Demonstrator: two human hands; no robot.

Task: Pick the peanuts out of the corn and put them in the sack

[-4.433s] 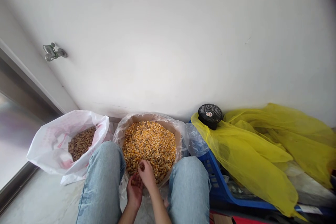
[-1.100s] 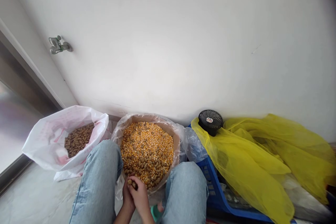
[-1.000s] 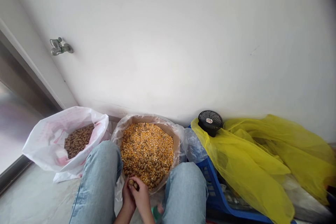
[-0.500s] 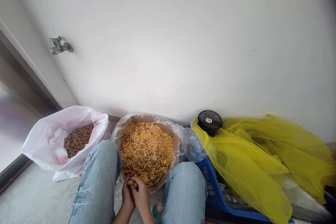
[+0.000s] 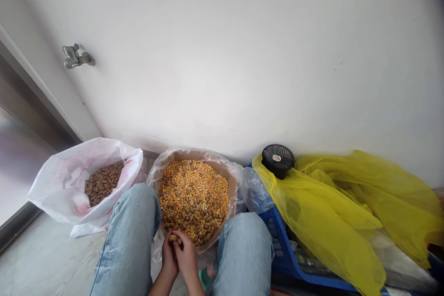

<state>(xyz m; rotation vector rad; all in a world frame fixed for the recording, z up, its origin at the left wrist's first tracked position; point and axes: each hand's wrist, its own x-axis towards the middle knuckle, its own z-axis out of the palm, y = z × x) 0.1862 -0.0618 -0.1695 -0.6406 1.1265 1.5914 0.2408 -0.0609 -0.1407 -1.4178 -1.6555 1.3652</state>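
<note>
My left hand (image 5: 169, 257) and my right hand (image 5: 186, 253) meet between my knees, fingers closed around an unshelled peanut (image 5: 173, 238). Both hands are at the near edge of a plastic-lined container (image 5: 224, 172). Inside it lie yellow corn kernels (image 5: 194, 180), with many unshelled peanuts (image 5: 194, 216) mixed in, thickest on the near side. Parts of the fingertips are hidden, so their exact grip is unclear.
A white plastic bag (image 5: 65, 166) of brown nuts (image 5: 103, 184) stands left of my knee. To the right, yellow netting (image 5: 333, 222) drapes over a blue basket (image 5: 294, 259), with a small black fan (image 5: 278, 161) on top. A tap (image 5: 78, 57) juts from the white wall.
The peanut has turned slightly in my fingers, and the hands have barely moved. The view has shifted a little.
</note>
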